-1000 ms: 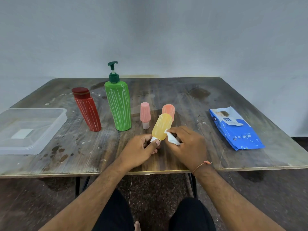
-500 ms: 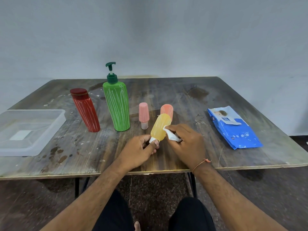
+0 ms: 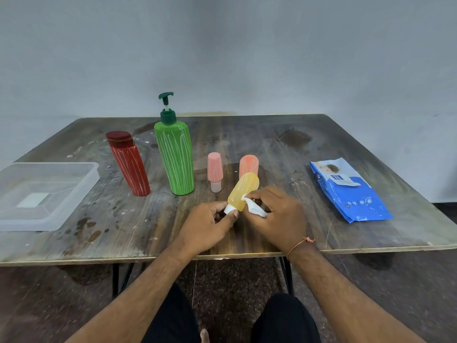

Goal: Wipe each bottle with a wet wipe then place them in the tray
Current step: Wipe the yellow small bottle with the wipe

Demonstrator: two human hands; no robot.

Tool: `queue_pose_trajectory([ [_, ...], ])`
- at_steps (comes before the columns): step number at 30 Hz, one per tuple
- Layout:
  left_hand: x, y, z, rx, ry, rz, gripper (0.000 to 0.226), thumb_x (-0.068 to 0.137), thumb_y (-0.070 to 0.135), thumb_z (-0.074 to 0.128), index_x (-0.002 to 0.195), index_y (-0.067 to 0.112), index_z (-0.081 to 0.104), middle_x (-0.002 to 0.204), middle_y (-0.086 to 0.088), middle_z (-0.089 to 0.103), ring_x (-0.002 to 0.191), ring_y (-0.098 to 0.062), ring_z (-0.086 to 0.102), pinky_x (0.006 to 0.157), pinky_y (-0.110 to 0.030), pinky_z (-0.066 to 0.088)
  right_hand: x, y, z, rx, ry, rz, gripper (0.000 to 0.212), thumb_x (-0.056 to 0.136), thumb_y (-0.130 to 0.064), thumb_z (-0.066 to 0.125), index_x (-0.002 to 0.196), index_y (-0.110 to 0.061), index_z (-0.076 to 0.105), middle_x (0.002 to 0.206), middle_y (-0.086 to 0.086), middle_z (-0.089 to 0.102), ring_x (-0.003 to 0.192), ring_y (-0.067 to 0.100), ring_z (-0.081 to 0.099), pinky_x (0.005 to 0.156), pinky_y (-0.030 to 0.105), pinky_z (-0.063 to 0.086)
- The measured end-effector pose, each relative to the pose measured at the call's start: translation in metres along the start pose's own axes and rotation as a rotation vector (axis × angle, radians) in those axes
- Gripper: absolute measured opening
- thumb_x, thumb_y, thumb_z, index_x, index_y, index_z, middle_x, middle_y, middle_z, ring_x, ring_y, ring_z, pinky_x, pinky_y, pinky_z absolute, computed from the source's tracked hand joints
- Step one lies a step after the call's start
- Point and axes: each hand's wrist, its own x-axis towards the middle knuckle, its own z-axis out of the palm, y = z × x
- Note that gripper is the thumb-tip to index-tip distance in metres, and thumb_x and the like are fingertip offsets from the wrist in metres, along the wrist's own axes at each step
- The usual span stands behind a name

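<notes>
Hands are working above the bench's near edge: the left hand (image 3: 207, 225) is pinching the yellow bottle (image 3: 243, 191) by its white cap, tilting it clear for wiping, while the right hand (image 3: 279, 214) is pressing a bunched wet wipe (image 3: 253, 206) against its side; the tray (image 3: 47, 194) is waiting at the left edge.

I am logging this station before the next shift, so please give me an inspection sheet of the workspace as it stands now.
Surface: wooden table, worn and stained.
Job's things: yellow bottle held tilted; wet wipe pressed against it; red bottle, green pump bottle and two pink bottles upright; clear tray holds no bottles.
Clutter: blue wipes pack at the right.
Hands: left hand pinches the bottle's white cap; right hand holds the wipe.
Cables: nothing seen.
Surroundings: plain grey wall.
</notes>
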Motion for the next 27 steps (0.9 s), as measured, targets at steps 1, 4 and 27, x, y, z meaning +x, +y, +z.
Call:
queue_pose_trajectory([
  [1, -0.0003, -0.0003, 0.0006, -0.006, 0.007, 0.008, 0.012, 0.1, 0.035, 0.066, 0.099, 0.039, 0.077, 0.08, 0.01, 0.077, 0.08, -0.017, 0.075, 0.08, -0.048, 0.061, -0.0001, 0.0001, 0.0009, -0.026, 0.011, 0.019, 0.022, 0.092, -0.035, 0.074, 0.107, -0.021, 0.081, 0.095, -0.004, 0.075, 0.072, 0.014, 0.066, 0.058, 0.036, 0.056],
  [4, -0.0011, -0.0012, 0.0018, 0.005, 0.025, 0.026, 0.012, 0.099, 0.036, 0.068, 0.096, 0.042, 0.078, 0.078, 0.01, 0.077, 0.077, -0.017, 0.074, 0.075, -0.044, 0.058, -0.0001, 0.0017, 0.0022, -0.034, 0.043, 0.05, 0.022, 0.091, -0.028, 0.076, 0.111, -0.021, 0.081, 0.099, -0.004, 0.075, 0.076, 0.015, 0.068, 0.06, 0.038, 0.057],
  [27, -0.003, -0.0021, 0.0062, 0.134, 0.103, 0.111, 0.012, 0.095, 0.034, 0.074, 0.104, 0.031, 0.081, 0.074, 0.018, 0.07, 0.069, -0.002, 0.064, 0.062, -0.016, 0.044, 0.0002, 0.0021, -0.0004, 0.046, 0.016, 0.057, 0.023, 0.091, -0.026, 0.074, 0.113, -0.021, 0.08, 0.101, -0.004, 0.075, 0.081, 0.012, 0.068, 0.065, 0.037, 0.058],
])
